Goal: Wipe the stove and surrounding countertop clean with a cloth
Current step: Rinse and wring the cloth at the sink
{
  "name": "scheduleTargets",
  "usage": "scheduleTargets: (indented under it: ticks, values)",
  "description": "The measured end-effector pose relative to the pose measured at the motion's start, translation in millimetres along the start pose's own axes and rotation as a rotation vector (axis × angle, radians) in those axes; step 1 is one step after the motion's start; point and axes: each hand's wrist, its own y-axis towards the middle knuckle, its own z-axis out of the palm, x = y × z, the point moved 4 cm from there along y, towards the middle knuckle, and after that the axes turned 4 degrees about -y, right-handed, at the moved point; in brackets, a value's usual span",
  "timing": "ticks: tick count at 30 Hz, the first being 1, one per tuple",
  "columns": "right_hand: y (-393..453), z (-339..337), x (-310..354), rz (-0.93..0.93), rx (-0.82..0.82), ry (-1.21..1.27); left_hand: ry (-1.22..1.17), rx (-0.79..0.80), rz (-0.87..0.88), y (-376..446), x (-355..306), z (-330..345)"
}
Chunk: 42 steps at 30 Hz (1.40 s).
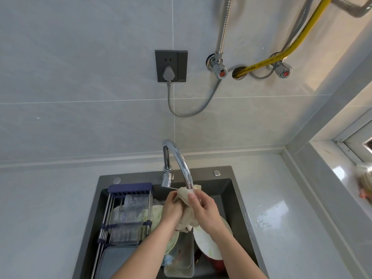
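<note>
One head-worn view looks steeply down, close over the sink (231, 190), facing the tiled wall (80, 77).

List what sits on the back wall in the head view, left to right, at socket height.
Wall socket with a grey plug in it → chrome valve with a red cap → round wall hole where the yellow hose enters → second chrome valve with a red cap.
</note>
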Motion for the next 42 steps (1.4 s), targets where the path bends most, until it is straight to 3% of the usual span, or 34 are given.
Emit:
scheduleTargets:
  ticks: [4, 7, 10, 15, 18, 21, 24, 29, 33, 36, 40, 42]
  values:
    - [14.7, -21.4, -17.9, 0.191, -0.221, -0.020, 0.016, -0.012, 0.108, -9.7, 1.1, 9.2]
    - [15.2, -9.4, -8.7, 0.111, -0.123, -0.112, -0.129, -0.051, 0.027, -3.3, -0.1, 8.1]
    - [7.2, 0.2, 2.1, -0.023, -0.055, -0.120, -0.194, 0.038, -0.061, 9.6, 0.6, 2.6]
    - [6.0, -0.4, -8.4, 0.000, 0.092, -0.225, 0.253, 0.031, 0.171, 5.4, -6.0, -0.7]
    - [-1.4, 0.3, -12.6, -0.022, 0.153, -0.161, 0.296, 0.001, 0.158, 18.5, -4.4, -1.4]
    - [2.6, -8.2, -19.2, -0.032, -0.016, -0.151, 0.240, 0.030, 0.179, 13.6, -3.6, 4.9]
    - [7.3, -13.9, -28.8, 0.084, -0.143, -0.159, 0.248, 0.098, 0.192, 4.5, -0.4, 15.1]
    - [-2.6, 4.8, -13.0, -0.039, 0.010, -0.164, 0.124, -0.064, 0.091, 22.9, 0.4, -3.0]
    - [8.9, -4.0, -13.1, -0.037, -0.139, -0.109, 0.127, 0.023, 0.123, 6.9, 3.0, 8.5]
    - [17.0, -4.5, -13.9, 0.050, -0.110, -0.193, 0.111, 0.013, 0.141, -1.8, 9.7, 7.4]
    - [3.5, 7.6, 1.4, -0.206, -0.110, -0.377, 0.093, -0.020, 0.108, 10.8, 1.2, 0.3]
    - [4.2, 4.1, -0.4, -0.218, -0.134, -0.480, 0.139, -0.020, 0.124, 10.6, -4.6, 4.0]
